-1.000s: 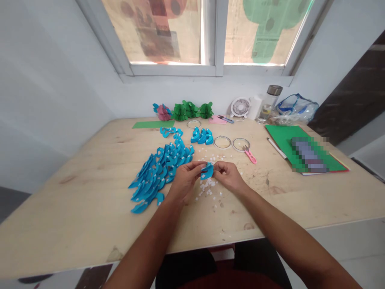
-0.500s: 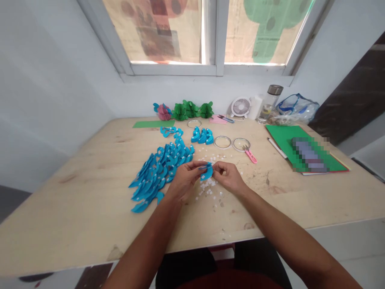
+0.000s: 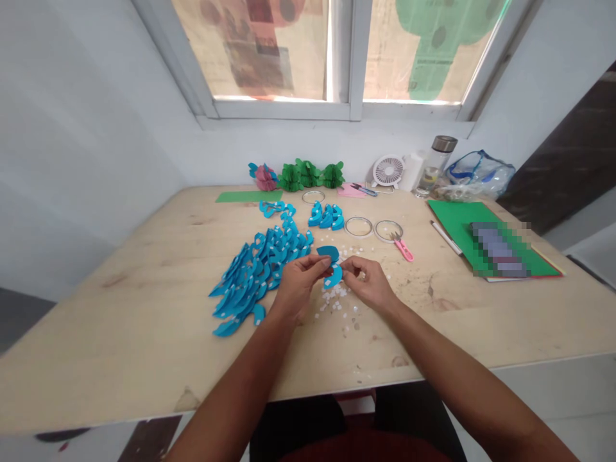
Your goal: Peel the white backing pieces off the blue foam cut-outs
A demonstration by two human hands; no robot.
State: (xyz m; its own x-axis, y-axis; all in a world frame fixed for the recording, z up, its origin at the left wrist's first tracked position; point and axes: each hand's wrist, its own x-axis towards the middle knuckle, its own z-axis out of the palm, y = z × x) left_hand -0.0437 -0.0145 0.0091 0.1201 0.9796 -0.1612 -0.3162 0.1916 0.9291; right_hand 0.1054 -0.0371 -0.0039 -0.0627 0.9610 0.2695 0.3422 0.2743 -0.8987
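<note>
My left hand (image 3: 302,282) pinches a curved blue paper piece (image 3: 333,277) between thumb and fingers. A darker blue flap of it rises above the fingertips, and a small white patch shows on its lower curve. My right hand (image 3: 368,281) is closed in a pinch at the piece's right edge; whatever its fingertips hold is too small to make out. To the left lies a large pile of blue paper pieces (image 3: 262,263) with white patches. Scattered under my hands are tiny white scraps (image 3: 337,296).
Behind the hands are stacked blue pieces (image 3: 326,217), tape rolls (image 3: 359,226) and pink-handled scissors (image 3: 403,249). Green paper flowers (image 3: 308,173), a small fan (image 3: 387,171) and a glass bottle (image 3: 436,167) stand along the wall. A green folder (image 3: 452,221) lies right.
The blue piece in my left hand has opened out, its upper flap now standing apart above the fingers. My right hand remains close at its right edge. The camera view has shifted slightly.
</note>
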